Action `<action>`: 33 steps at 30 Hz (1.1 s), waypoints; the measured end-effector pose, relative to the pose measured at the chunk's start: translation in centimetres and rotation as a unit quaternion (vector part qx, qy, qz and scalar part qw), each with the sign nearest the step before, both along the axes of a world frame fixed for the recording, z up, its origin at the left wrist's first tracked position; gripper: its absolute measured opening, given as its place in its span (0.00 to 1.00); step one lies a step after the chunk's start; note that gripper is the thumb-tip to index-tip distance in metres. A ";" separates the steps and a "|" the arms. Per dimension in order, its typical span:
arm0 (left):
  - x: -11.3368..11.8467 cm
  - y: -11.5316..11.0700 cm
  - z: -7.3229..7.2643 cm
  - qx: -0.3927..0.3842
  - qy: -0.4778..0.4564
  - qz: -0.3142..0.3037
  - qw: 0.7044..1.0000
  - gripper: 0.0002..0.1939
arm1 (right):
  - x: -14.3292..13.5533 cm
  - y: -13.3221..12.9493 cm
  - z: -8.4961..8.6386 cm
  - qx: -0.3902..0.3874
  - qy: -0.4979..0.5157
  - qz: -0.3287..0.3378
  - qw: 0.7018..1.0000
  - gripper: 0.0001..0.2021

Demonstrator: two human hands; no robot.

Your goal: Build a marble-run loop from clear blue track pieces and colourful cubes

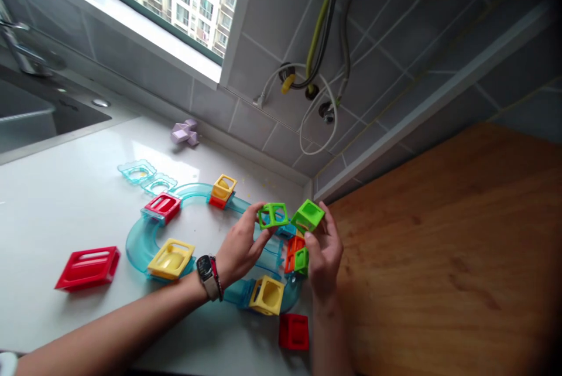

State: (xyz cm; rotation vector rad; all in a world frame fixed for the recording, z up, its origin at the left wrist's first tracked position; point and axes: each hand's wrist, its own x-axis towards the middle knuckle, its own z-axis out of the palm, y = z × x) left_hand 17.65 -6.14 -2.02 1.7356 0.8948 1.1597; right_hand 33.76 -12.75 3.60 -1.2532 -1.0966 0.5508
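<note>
Far left, a sink is set into the white desk, with a tap above it. Near the left edge of the desk a flat red frame lies by itself. Further right, two pale blue wavy pieces sit at the far end of a clear blue curved track that loops across the desk. On this track stand a red block, a yellow block nearer, and a yellow and orange block on the far bend. A small lilac piece lies apart by the tiled wall.

The left hand, with a watch on its wrist, holds a green open cube between thumb and fingertips, its grip closed on the cube's left side, above the track. Just to the right, nearly touching it, a second green cube is pinched at its near edge by the right hand. Both cubes are lifted off the desk.

Below the hands an orange block and a small green block stand together on the track, another yellow block sits nearer, and a red cube lies nearest on the desk. To the right lies a brown wooden board.
</note>
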 end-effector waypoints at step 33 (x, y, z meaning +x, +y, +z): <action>-0.1 -0.2 0.5 -0.248 -0.266 -0.138 0.921 0.24 | -0.3 -2.6 -2.2 0.029 0.136 0.114 0.984 0.29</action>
